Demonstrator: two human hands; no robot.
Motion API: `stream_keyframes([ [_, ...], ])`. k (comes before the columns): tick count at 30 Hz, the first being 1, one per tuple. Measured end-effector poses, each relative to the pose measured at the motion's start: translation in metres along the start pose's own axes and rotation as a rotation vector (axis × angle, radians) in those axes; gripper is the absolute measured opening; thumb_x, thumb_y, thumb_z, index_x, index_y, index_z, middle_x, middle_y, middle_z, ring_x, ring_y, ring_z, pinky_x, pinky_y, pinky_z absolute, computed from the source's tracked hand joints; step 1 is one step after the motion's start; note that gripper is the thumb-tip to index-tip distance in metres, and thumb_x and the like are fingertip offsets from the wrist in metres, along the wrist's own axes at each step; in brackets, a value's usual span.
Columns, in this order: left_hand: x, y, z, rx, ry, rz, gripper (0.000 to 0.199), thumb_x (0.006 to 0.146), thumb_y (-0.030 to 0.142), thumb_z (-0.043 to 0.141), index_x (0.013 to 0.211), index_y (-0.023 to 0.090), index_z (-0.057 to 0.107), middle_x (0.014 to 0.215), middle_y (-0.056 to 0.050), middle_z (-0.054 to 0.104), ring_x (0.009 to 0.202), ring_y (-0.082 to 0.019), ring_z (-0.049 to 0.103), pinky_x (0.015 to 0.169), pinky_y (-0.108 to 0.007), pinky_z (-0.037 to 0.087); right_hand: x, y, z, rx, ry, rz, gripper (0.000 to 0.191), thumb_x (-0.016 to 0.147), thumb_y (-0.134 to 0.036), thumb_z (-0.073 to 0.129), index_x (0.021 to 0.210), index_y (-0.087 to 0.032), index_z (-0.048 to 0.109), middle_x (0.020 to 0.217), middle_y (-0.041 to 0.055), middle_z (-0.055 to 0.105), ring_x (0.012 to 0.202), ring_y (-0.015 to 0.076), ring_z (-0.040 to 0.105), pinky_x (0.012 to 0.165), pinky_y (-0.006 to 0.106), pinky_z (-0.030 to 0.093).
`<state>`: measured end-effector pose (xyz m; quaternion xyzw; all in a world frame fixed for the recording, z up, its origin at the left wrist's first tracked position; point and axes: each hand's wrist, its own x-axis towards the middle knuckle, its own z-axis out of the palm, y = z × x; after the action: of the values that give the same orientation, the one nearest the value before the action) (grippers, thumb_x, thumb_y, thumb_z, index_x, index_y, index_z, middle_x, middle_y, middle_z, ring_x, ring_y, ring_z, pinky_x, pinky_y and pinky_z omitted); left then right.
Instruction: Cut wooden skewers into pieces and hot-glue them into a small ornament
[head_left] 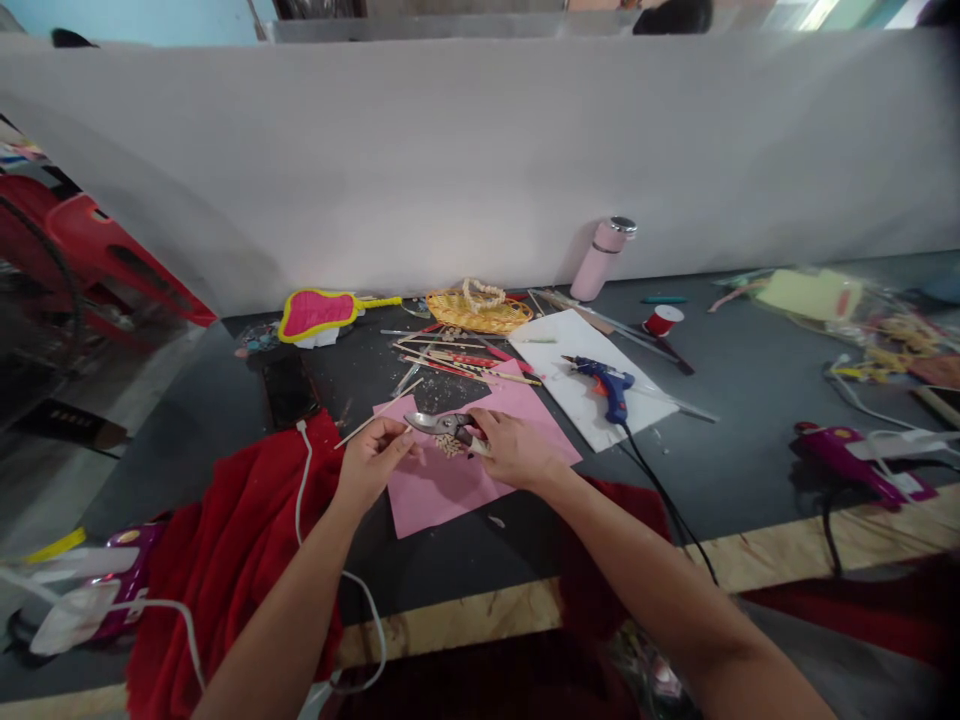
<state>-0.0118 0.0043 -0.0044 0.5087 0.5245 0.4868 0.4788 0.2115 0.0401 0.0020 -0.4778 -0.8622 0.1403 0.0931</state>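
– Dark table [735,440], pale partition [375,150] run along its far edge, pink paper [420,505] spread toward the near edge. So what's being gripped?

– Pruning shears [442,425], over the pink paper. The handles are wrapped by the right hand [517,447]. As for the left hand [371,465], its fingertips are pinched on what looks like a small pale piece [409,430], right by the blades. Mostly covered by the fingers tbh.

– And the long thin stick [401,397]?

– Seen slanting just past the left knuckles, one end pointed toward the table's far edge. Whether it's held or only lying there can't be told.

– How would this stuff handle?

– Shears: solid and stiff, probably the heaviest bit in hand, best gripped well back on the handles. Stick: light and stiffish, likely to be snapped or splintered if bent, so it should be pinched close to the blades, fingertips kept clear though. The little pile of bits [448,445] would be scattered easily if the paper got bumped.

– Glue gun [611,385] in the way?

– Nah, it's laid on the white sheet [551,340], farther toward the table's right end.
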Motion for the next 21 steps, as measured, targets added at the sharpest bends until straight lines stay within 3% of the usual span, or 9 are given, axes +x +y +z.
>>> stream_keyframes([
  [3, -0.001, 0.000, 0.000, 0.018, -0.014, -0.006, 0.017, 0.075, 0.032, 0.061, 0.078, 0.017, 0.054, 0.065, -0.002, 0.068, 0.053, -0.012, 0.055, 0.051, -0.021, 0.037, 0.002, 0.005, 0.003, 0.014, 0.022, -0.052, 0.050, 0.079, -0.024, 0.050, 0.126, -0.017, 0.035, 0.113, 0.0125, 0.057, 0.105, 0.0240, 0.052, 0.086, 0.034, 0.039],
  [7, -0.002, 0.002, -0.002, 0.009, -0.128, -0.055, 0.019, 0.077, 0.033, 0.058, 0.076, 0.015, 0.053, 0.062, -0.002, 0.067, 0.039, -0.005, 0.034, 0.041, -0.019, 0.024, 0.003, 0.015, 0.004, 0.019, 0.015, -0.129, 0.056, 0.078, -0.025, 0.051, 0.130, -0.015, 0.032, 0.119, 0.0137, 0.053, 0.110, 0.0247, 0.049, 0.090, 0.036, 0.038],
  [10, -0.002, 0.003, -0.002, -0.042, -0.191, -0.105, 0.022, 0.077, 0.034, 0.059, 0.072, 0.015, 0.051, 0.058, -0.002, 0.066, 0.039, -0.005, 0.032, 0.041, -0.019, 0.022, 0.003, 0.019, 0.004, 0.020, 0.017, -0.159, 0.055, 0.078, -0.024, 0.050, 0.130, -0.014, 0.033, 0.119, 0.0137, 0.053, 0.110, 0.0248, 0.049, 0.090, 0.036, 0.038],
  [21, -0.002, 0.008, -0.003, -0.102, -0.127, -0.102, 0.023, 0.076, 0.034, 0.060, 0.070, 0.014, 0.050, 0.057, -0.001, 0.065, 0.038, -0.004, 0.029, 0.040, -0.018, 0.020, -0.001, -0.006, -0.012, -0.030, -0.074, 0.046, 0.031, 0.085, -0.031, 0.043, 0.113, -0.018, 0.045, 0.099, 0.0102, 0.062, 0.089, 0.0227, 0.058, 0.072, 0.028, 0.038],
])
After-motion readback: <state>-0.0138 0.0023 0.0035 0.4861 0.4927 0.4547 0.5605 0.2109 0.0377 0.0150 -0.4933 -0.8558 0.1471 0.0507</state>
